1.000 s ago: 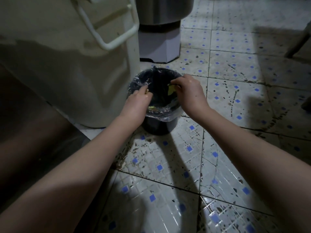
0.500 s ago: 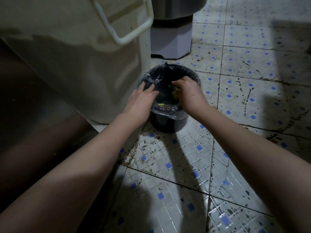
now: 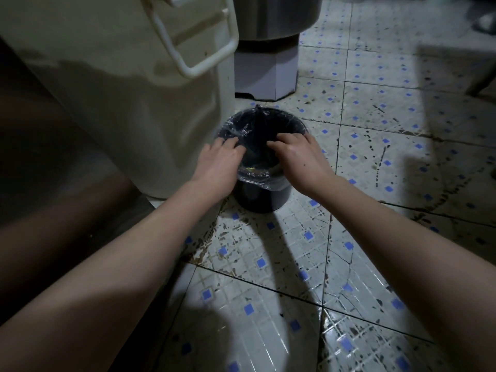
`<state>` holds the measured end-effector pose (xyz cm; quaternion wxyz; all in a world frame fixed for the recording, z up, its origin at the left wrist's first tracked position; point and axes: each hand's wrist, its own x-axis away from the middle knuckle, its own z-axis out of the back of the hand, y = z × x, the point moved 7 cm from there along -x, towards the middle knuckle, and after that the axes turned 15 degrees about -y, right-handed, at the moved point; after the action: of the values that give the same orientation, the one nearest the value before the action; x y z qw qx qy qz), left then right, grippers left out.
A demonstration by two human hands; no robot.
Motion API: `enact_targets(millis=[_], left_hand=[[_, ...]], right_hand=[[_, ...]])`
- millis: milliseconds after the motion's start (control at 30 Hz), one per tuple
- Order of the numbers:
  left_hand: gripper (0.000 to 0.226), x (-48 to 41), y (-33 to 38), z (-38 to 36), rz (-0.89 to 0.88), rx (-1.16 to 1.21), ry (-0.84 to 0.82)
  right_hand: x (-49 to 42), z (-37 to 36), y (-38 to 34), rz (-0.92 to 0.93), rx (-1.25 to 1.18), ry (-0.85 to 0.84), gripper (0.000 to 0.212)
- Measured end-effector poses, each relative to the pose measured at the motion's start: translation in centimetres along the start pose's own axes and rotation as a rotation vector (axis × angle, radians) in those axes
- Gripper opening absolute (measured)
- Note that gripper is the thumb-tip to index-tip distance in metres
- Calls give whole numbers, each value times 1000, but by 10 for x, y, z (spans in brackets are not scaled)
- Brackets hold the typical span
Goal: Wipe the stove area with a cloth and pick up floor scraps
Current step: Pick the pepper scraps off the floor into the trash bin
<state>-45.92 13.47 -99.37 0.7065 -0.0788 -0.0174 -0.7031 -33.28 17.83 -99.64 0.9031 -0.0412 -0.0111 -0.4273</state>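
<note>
A small dark bin [image 3: 264, 196] lined with a clear plastic bag [image 3: 241, 130] stands on the tiled floor. Both of my hands hover over its mouth. My left hand [image 3: 218, 163] is at the bin's left rim, fingers spread and holding nothing. My right hand [image 3: 298, 154] is at the right rim, palm down, fingers apart, with nothing visible in it. A few yellowish scraps [image 3: 251, 169] lie inside the bag near the front rim. No cloth is in view.
A large cream container [image 3: 128, 84] with a white handle stands close to the left of the bin. Behind it is a metal pot on a white base [image 3: 265, 73]. The blue-dotted floor tiles [image 3: 375, 162] are stained and speckled with dark marks.
The yellow scrap that my right hand held over the bin is gone from my fingers. Both hands have opened and flattened over the bin's mouth.
</note>
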Motion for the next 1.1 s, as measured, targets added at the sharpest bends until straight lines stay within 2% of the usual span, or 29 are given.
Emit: enact_targets(millis=[333, 500, 767, 933, 1100], left_hand=[[36, 9, 27, 15, -44, 38, 25], [38, 10, 49, 13, -58, 57, 23], [38, -11, 73, 21, -118, 111, 60], [40, -22, 82, 33, -165, 91, -8], [39, -22, 75, 69, -158, 49, -103]], right_hand=[[38, 8, 20, -61, -1, -37, 52], [56, 6, 29, -67, -30, 12, 45], [84, -12, 62, -167, -91, -30, 56], [86, -6, 74, -211, -136, -54, 55], [98, 31, 77, -257, -182, -100, 54]])
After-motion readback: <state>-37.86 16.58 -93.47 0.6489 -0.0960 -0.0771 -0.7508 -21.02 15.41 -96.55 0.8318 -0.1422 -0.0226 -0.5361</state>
